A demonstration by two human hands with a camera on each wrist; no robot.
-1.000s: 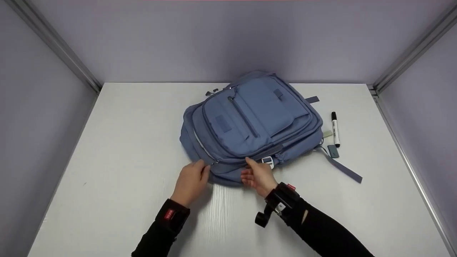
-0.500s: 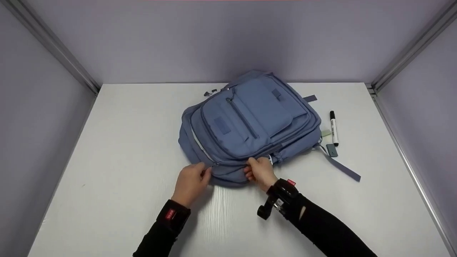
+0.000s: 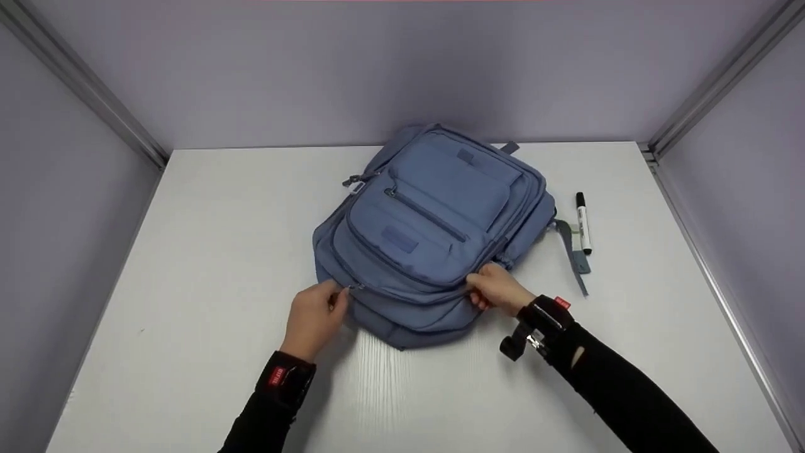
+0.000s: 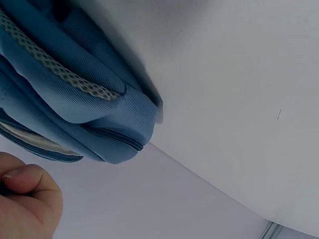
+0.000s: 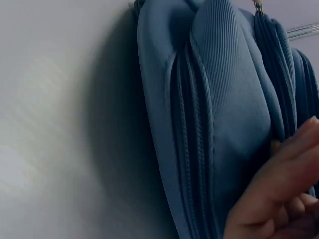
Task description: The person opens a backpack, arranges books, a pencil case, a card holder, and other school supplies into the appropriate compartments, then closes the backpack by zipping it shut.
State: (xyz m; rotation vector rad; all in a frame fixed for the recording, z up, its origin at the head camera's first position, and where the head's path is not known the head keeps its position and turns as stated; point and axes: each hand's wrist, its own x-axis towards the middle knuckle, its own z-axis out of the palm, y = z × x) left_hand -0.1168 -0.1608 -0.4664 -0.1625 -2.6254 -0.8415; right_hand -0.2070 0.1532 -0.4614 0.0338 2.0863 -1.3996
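Head view centres on a blue fabric backpack with stitched front pockets [image 3: 434,207], lying with those pockets upward on a white, faintly grained tabletop [image 3: 220,264], a position that leaves its zippers within reach. At the backpack's near left edge, the left hand [image 3: 314,318] has its fingers folded in and its thumb tip brought to the index finger, seemingly pinching a small metal zipper pull [image 3: 357,287]; the left wrist view shows the curled thumb and finger but not what lies between them. At the backpack's near right side, the right hand [image 3: 500,287] grips a fold of cloth, thumb on top and fingers curled beneath. Gripping opposite ends of one seam probably steadies the soft bag and draws that seam taut. Off the backpack's right edge, a flat blue-grey webbing strap [image 3: 571,255] hangs loose onto the surface. Just beyond that strap, a white marker pen with black ends [image 3: 583,223] lies next to a small grey-green rectangular piece [image 3: 582,262], both apparently apart from the hands' work. Black wrist bands circle both wrists, nearer the person than the backpack.
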